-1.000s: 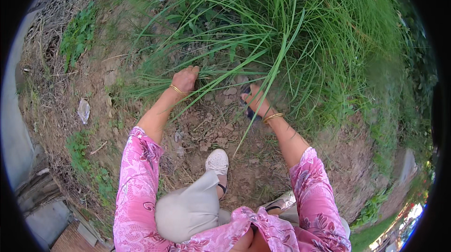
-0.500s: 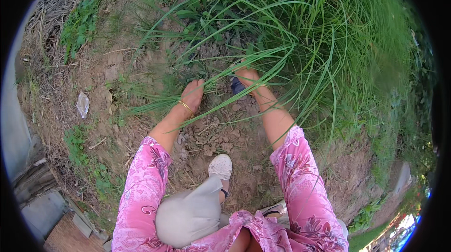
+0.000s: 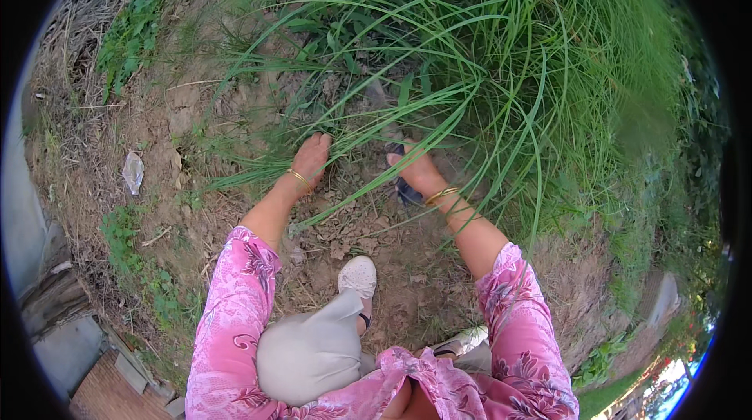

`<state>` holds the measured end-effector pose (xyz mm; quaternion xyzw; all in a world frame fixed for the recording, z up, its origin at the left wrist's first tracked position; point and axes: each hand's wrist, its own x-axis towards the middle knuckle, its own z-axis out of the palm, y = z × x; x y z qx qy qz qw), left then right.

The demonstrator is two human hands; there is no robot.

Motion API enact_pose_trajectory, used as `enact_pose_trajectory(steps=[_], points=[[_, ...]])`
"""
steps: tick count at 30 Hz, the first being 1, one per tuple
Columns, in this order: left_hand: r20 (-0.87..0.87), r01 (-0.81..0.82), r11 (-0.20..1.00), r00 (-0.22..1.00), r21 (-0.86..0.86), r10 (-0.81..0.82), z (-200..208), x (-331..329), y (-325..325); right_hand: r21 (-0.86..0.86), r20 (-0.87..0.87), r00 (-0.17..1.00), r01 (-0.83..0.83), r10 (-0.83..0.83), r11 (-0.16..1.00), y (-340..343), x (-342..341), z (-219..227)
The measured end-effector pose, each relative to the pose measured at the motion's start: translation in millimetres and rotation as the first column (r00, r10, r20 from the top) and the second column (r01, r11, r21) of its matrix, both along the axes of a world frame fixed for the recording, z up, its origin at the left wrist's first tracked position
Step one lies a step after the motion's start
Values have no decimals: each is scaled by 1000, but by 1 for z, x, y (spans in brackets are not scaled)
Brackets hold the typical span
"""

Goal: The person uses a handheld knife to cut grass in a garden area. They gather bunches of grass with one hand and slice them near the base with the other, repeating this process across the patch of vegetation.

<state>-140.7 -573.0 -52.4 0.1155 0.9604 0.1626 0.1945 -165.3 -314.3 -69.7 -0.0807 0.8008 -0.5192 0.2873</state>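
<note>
My left hand [image 3: 311,160], with thin gold bangles at the wrist, is closed low over the soil around some grass [image 3: 262,173]; its fingertips are partly hidden. To its right, my right hand [image 3: 420,169] is wrapped around the dark handle [image 3: 406,191] of a hand tool. A blurred greyish blade [image 3: 377,97] reaches forward from that hand, partly behind long green leaves; its exact kind cannot be made out. Long grass blades [image 3: 423,118] arch across both hands from the tall clump ahead.
Dense tall grass [image 3: 595,68] fills the front right. A crumpled clear plastic piece [image 3: 133,173] lies on the dirt at left, near dry stalks [image 3: 66,68] and leafy weeds [image 3: 129,44]. My pale shoe [image 3: 358,275] stands on bare soil close behind my hands.
My right hand has come back toward me with the tool, turning so more of the blade shows. My left hand has shifted slightly left and stays low at the grass.
</note>
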Motion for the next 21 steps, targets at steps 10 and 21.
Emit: enact_pose_trajectory(steps=[10,21], points=[[64,-32,997,997,-77,37,8,0,9,-201,140,947,312,-288,928,-77,-30,-9],[1,15,998,1000,-67,-15,12,0,5,62,117,993,3,-10,998,-14,-3,27]])
